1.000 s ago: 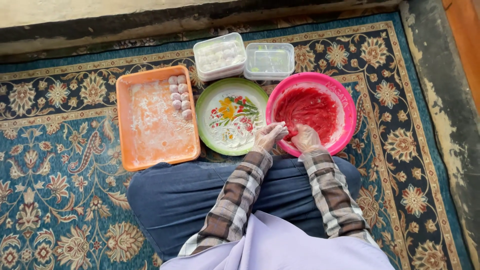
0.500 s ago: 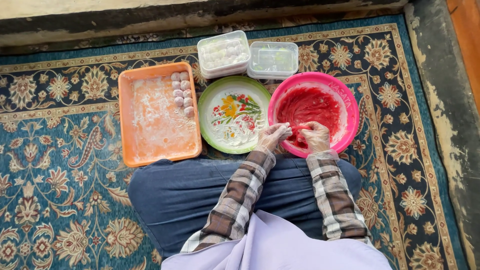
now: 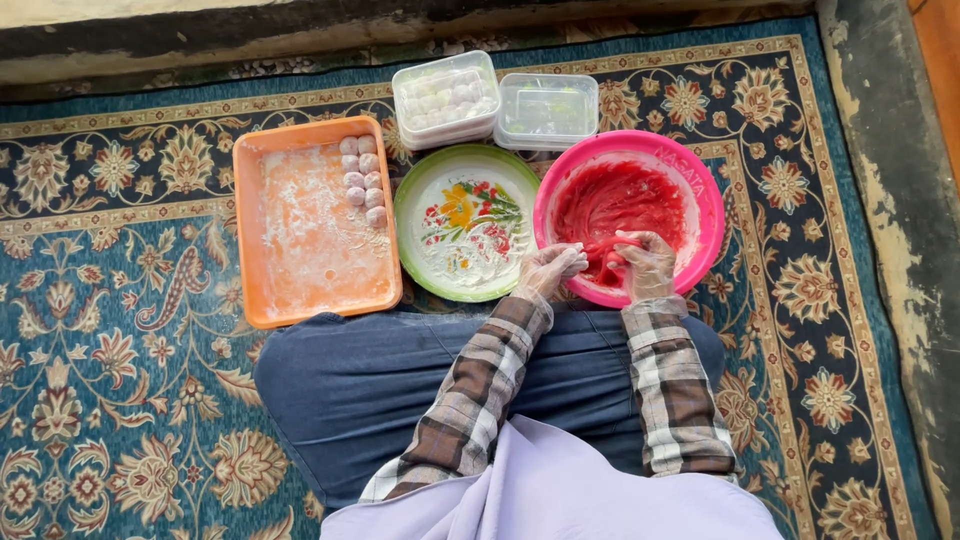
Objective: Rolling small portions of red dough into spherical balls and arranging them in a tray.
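— How many dishes are down there on the rug (image 3: 120, 400)?

— Five: an orange tray (image 3: 315, 225), a floral plate (image 3: 465, 222), a pink bowl (image 3: 627, 215) and two clear tubs (image 3: 446, 98), one full of pale balls, one near empty

— And on the tray?

— Seven or eight floured balls (image 3: 362, 180) in its far corner; they crowd, so I can't fix it

— The hands?

— Both gloved, over the bowl's near rim. Left hand (image 3: 550, 268) and right hand (image 3: 645, 262) pinch a strip of red paste (image 3: 603, 250) between curled fingers. The person's knees are hidden under cloth
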